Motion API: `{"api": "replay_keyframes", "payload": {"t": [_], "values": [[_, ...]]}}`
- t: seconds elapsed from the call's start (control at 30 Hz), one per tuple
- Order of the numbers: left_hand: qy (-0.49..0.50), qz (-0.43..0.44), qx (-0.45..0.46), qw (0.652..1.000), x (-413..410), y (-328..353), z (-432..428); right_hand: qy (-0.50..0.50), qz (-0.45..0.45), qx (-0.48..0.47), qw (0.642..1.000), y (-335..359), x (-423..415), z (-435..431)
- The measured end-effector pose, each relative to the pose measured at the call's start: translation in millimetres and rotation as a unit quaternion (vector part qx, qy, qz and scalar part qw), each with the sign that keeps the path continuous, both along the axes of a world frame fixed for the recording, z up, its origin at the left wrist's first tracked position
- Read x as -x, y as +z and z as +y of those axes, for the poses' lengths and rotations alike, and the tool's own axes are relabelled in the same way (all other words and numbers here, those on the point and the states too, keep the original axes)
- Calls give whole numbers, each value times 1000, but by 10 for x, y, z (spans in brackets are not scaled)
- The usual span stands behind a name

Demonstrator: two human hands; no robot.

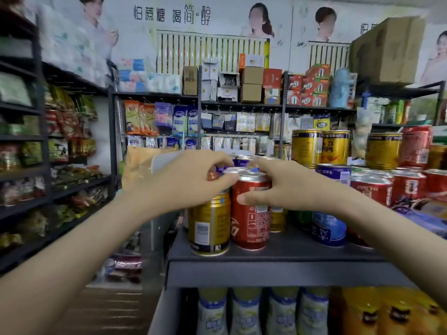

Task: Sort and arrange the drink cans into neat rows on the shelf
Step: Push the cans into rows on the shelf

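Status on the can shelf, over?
Right hand grips red can. Left hand curled over gold can, grip unclear. Blue can stands close right.

The left can (210, 223) stands just beside the right can (251, 213) on the shelf (278, 252).

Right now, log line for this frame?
right hand grips red can | left hand pinches rear can top | gold can upright on shelf

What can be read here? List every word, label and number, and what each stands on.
"怕蔗糖 喝简·醇": on the white wall poster.
"怕", the rest hidden: on the second poster at right.
Too blurred to read: print on the red drink can in the right hand, the gold drink can and the hanging packets.
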State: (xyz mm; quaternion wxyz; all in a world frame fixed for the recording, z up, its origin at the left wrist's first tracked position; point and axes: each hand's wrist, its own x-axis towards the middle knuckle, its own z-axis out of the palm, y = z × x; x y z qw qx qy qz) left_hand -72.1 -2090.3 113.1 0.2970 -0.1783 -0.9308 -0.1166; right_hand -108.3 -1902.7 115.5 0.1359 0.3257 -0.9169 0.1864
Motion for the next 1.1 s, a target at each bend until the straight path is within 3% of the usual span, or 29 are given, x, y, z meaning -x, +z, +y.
{"api": "replay_keyframes", "payload": {"t": [0.27,0.4,0.5,0.7,0.83,0.93,1.0,1.07,1.1], "values": [[-52,-60,11,997,-142,-214,-157,-12,-54,88,995,-24,-119,-66],[-69,-60,14,996,-149,-241,-196,-39,-31,133,990,-70,-178,13],[-76,-63,19,995,-152,-239,-235,-47,-45,226,972,-141,-244,57],[-86,-80,15,993,-120,-201,-292,-25,-100,459,883,-164,-367,137],[-100,-67,-35,992,-107,-195,-225,68,-159,569,804,-158,-495,107],[-130,-72,-142,979,-151,-114,-75,130,-211,646,722,-166,-562,5],[-170,-88,-253,948,-174,-42,3,154,-231,666,692,-183,-570,-34],[-208,-92,-339,913,-153,20,20,163,-265,656,687,-198,-542,-2],[-230,-98,-371,894,-154,53,7,160,-283,626,709,-207,-531,30]]}}
